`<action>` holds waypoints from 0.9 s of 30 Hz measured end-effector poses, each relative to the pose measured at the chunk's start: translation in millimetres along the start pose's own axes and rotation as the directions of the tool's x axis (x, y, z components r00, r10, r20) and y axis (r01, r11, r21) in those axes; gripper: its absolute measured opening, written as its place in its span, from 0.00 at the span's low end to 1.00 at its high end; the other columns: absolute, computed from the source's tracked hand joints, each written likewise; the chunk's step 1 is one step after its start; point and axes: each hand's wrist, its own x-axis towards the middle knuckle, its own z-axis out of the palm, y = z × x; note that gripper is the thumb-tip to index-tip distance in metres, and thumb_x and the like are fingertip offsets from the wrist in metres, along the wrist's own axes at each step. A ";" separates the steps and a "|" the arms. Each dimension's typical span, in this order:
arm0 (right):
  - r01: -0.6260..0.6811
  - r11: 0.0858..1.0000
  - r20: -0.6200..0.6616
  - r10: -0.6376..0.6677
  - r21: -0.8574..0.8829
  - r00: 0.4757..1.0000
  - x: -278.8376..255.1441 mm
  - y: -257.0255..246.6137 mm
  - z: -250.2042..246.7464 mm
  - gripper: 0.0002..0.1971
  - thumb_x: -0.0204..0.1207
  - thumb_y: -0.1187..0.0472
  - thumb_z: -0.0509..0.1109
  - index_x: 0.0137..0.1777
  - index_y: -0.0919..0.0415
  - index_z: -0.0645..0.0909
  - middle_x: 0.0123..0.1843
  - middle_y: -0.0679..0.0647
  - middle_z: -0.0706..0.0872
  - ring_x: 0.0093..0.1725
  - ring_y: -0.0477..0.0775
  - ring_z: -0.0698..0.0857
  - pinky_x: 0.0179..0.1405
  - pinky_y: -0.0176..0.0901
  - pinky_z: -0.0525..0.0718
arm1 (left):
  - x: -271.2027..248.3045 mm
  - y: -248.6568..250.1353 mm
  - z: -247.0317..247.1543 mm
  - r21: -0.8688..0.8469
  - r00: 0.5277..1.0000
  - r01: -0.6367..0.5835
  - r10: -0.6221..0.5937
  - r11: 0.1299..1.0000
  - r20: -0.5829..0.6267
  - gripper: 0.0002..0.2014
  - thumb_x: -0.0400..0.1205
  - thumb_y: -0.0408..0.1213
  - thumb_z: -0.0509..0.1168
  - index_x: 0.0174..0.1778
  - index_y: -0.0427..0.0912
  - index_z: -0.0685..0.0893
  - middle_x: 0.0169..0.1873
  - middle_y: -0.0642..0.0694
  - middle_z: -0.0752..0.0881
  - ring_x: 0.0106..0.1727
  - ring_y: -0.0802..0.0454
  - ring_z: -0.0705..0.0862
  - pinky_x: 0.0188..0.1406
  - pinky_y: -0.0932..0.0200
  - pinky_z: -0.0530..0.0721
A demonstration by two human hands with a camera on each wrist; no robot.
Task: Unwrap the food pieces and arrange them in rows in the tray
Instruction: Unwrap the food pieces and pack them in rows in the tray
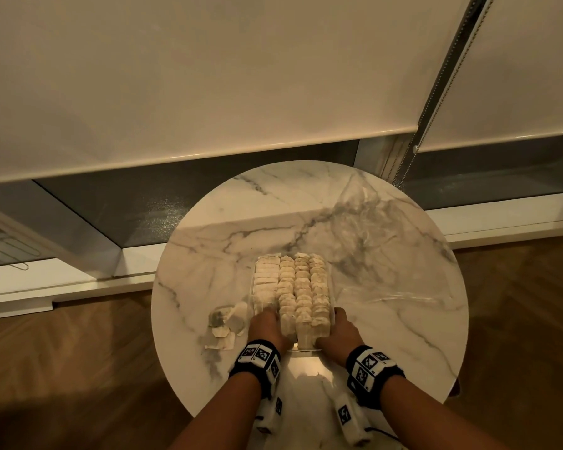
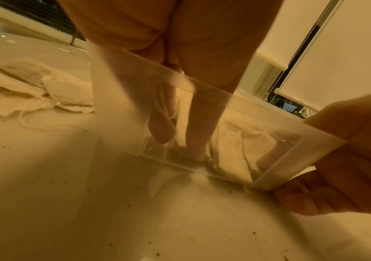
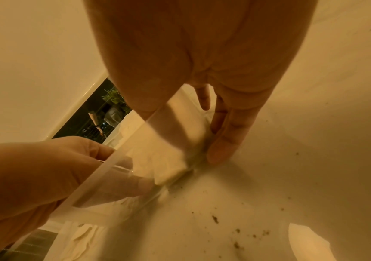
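Note:
A clear plastic tray (image 1: 333,287) stands on the round marble table (image 1: 208,254), packed with rows of pale tea bags (image 1: 301,284). My left hand (image 1: 267,323) reaches into the tray's near left end. In the left wrist view its straight fingers (image 2: 197,134) point down among the bags and strings. My right hand (image 1: 340,329) holds the tray's near right corner. In the right wrist view its thumb lies inside the clear wall (image 3: 104,176) and its fingers (image 3: 222,141) lie outside it.
A few loose tea bags and paper wrappers (image 1: 226,323) lie on the table left of the tray. Crumpled clear film (image 1: 371,228) lies at the table's far right. Dark crumbs (image 3: 236,231) dot the marble. A window with lowered blinds is behind.

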 end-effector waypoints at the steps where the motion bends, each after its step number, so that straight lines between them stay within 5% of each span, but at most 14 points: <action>1: 0.003 1.000 0.000 -0.003 0.003 1.000 -0.3 -0.2 -0.3 0.32 0.70 0.57 0.77 0.72 0.54 0.67 0.52 0.49 0.79 0.43 0.48 0.78 0.25 0.25 0.70 | 0.3 2.0 -0.9 0.013 1.000 -0.003 0.003 1.000 0.002 0.25 0.68 0.44 0.81 0.59 0.43 0.82 0.56 0.44 0.88 0.57 0.47 0.87 0.53 0.61 0.83; 6: 0.010 1.000 0.005 -0.010 0.023 1.000 2.0 -1.8 -0.7 0.35 0.70 0.54 0.78 0.74 0.53 0.66 0.60 0.54 0.83 0.47 0.52 0.79 0.33 0.34 0.74 | 0.5 5.5 -2.2 -0.026 0.998 -0.060 0.059 0.998 -0.037 0.15 0.76 0.45 0.74 0.56 0.44 0.85 0.54 0.43 0.89 0.56 0.44 0.87 0.46 0.63 0.78; 17: 0.041 0.999 0.043 -0.041 0.004 0.998 6.8 0.0 -2.3 0.37 0.70 0.52 0.78 0.76 0.52 0.63 0.56 0.51 0.82 0.46 0.50 0.79 0.31 0.27 0.72 | -1.3 3.5 -2.3 -0.041 0.996 -0.077 0.076 0.996 -0.036 0.14 0.77 0.42 0.74 0.55 0.42 0.85 0.53 0.43 0.89 0.55 0.46 0.87 0.46 0.65 0.78; 20: 0.041 0.999 0.043 -0.042 0.008 0.998 10.7 1.6 -0.7 0.39 0.69 0.50 0.78 0.76 0.51 0.62 0.60 0.53 0.84 0.48 0.51 0.80 0.39 0.35 0.77 | 0.9 5.2 -0.6 -0.032 0.997 -0.079 0.078 0.996 -0.023 0.11 0.78 0.38 0.72 0.54 0.41 0.86 0.52 0.43 0.89 0.53 0.47 0.87 0.46 0.64 0.79; 27: 0.051 0.999 0.064 -0.050 -0.001 0.997 15.0 3.5 -0.8 0.39 0.69 0.51 0.78 0.77 0.51 0.61 0.61 0.53 0.84 0.49 0.51 0.80 0.47 0.39 0.76 | 2.8 11.7 -0.5 -0.111 0.994 -0.094 0.088 0.989 -0.064 0.20 0.76 0.45 0.73 0.63 0.47 0.82 0.55 0.48 0.88 0.57 0.48 0.86 0.50 0.65 0.78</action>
